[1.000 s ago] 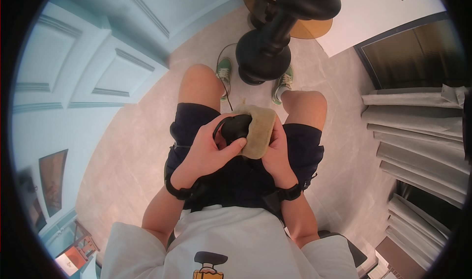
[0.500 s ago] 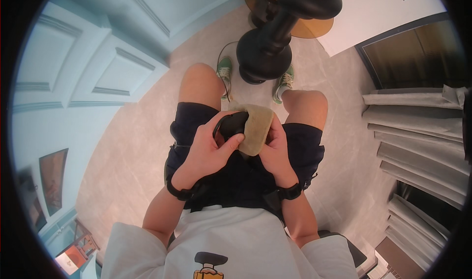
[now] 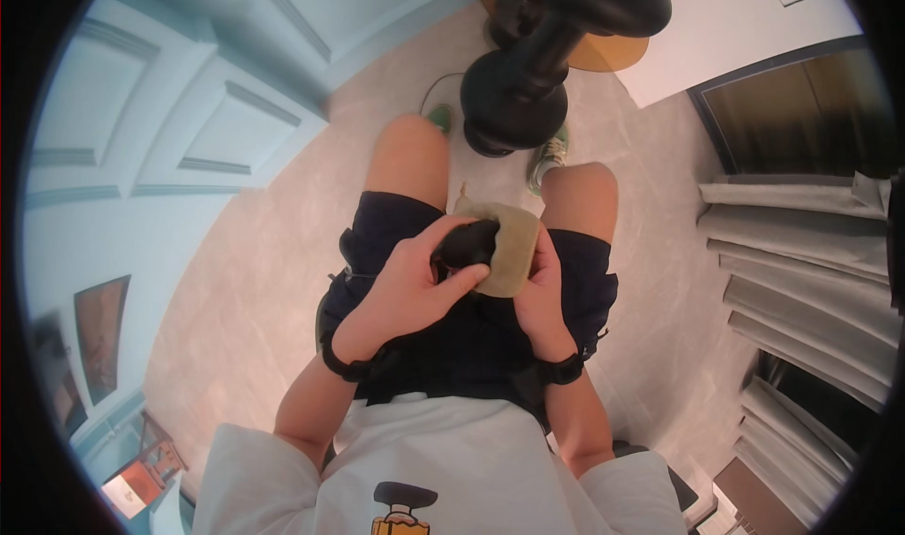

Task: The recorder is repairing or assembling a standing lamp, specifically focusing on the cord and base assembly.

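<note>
I hold a rounded black object (image 3: 464,245) over my lap in the head view, partly inside or behind a tan, soft, cloth-like piece (image 3: 512,250) that looks like a pouch. My left hand (image 3: 413,283) is closed round the black object, thumb pressed on its lower side. My right hand (image 3: 539,293) grips the tan piece from the right, its fingers mostly hidden behind it. A short light tab sticks up at the top of the tan piece. What the black object is I cannot make out.
A tall black sculpted column (image 3: 514,101) stands between my feet, a thin cable beside it, with an amber disc (image 3: 603,52) behind. A pale blue panelled wall (image 3: 170,130) is at left; a white surface (image 3: 716,26), dark framed panel (image 3: 792,106) and grey curtains (image 3: 792,252) are at right.
Both hands and what they hold have shifted slightly right. My knees have moved: the left one right, the right one slightly left and up, and my left shoe is now mostly hidden.
</note>
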